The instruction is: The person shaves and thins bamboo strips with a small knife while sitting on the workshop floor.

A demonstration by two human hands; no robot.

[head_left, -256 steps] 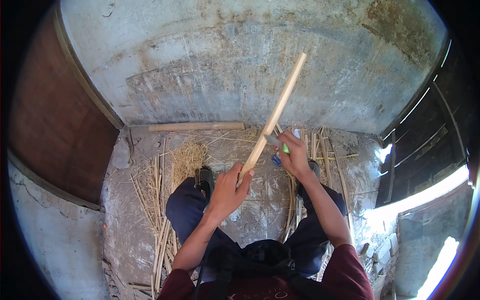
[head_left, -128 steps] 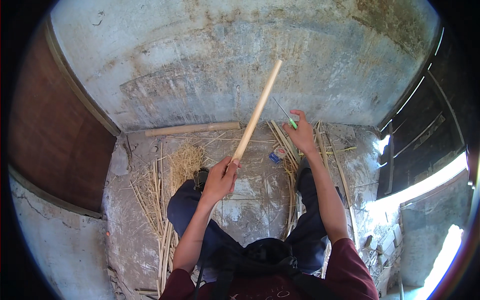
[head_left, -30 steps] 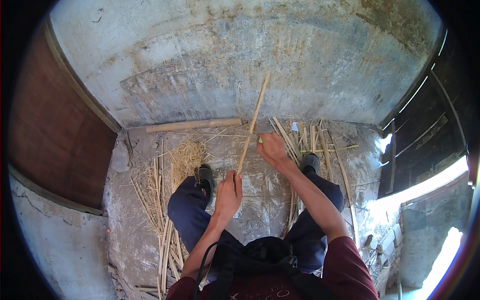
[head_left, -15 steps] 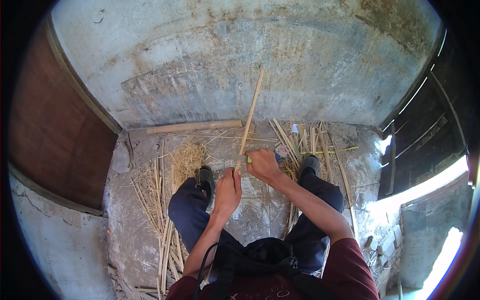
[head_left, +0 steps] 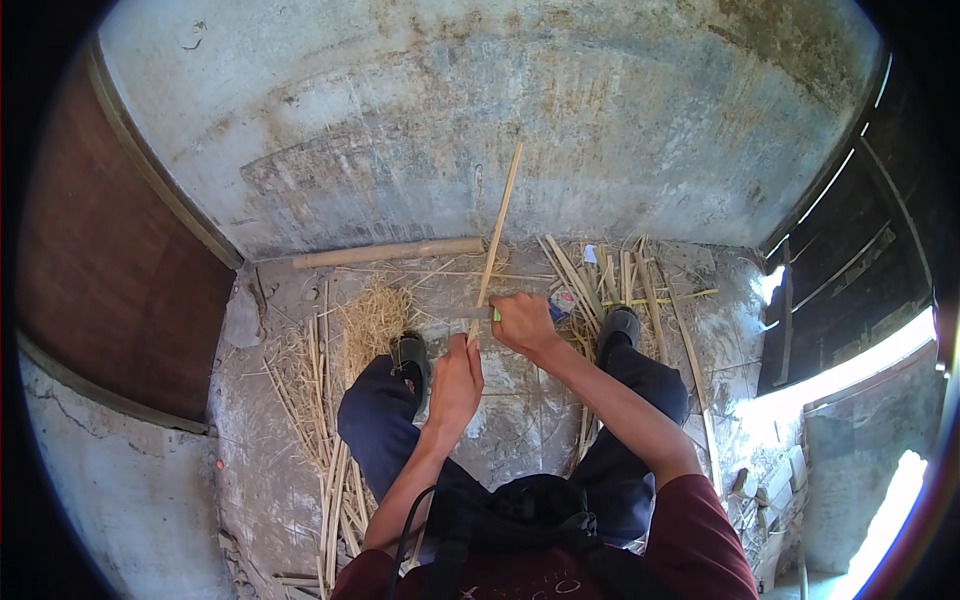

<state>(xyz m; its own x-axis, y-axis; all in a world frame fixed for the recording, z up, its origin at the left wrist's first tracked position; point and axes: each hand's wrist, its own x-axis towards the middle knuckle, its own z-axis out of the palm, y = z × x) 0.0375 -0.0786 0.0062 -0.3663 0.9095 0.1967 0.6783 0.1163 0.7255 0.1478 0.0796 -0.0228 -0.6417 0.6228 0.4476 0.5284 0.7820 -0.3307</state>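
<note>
A long, pale bamboo strip points away from me toward the wall, slightly tilted to the right. My left hand is closed around its near end, thumb along the strip. My right hand grips a knife by its handle, of which a bit of bright green shows beside the fist. The grey blade lies across the strip, just beyond my left fingers. How deep the edge sits in the bamboo cannot be made out.
A heap of shavings lies by my left shoe, with bamboo strips on the floor beside it. More split pieces lie around my right shoe. A bamboo pole rests along the wall base. Broken blocks sit at right.
The strip's far end has shifted very slightly left and down. Both hands and the knife stay almost where they were.
</note>
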